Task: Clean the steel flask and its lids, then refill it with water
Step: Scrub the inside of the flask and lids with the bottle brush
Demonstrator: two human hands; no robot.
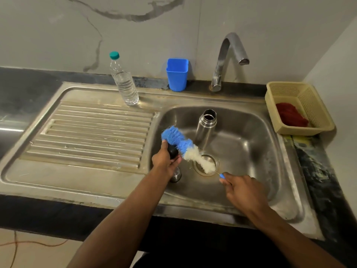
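Step in hand looks like lid cleaning. Left hand (164, 161) is clamped on a black lid (172, 151), held over the left side of the sink (251, 144). Right hand (243, 188) is closed around the blue handle of the brush (185, 147); its blue end touches the lid and the white end runs back over the drain (206, 163).

Flask (205, 128) stands upright and open-mouthed in the basin, behind the drain, apart from both hands. A steel lid (175, 176) sits on the basin floor just below the left hand, partly hidden by it. Can't tell if it has been scrubbed.

Tap (229, 60) is dry, no water running. Bristles show no visible foam.

My read: early to mid task. Flask interior, rinse and refill all look pending.

Next move calls for turning the lid against the bristles to cover every side, then swapping to the steel lid. The swap needs the left hand to release 1 and pick up the other.

Count:
- 1 flask
- 2 lids (1 black, 1 steel)
- 1 brush
- 1 tap
- 1 clear bottle (123, 82) with teal cap, on the drainboard, holding water
- 1 blue cup (177, 74) at the wall
- 1 basket (298, 109) on the bench right of the sink, 1 red cloth (290, 117) inside
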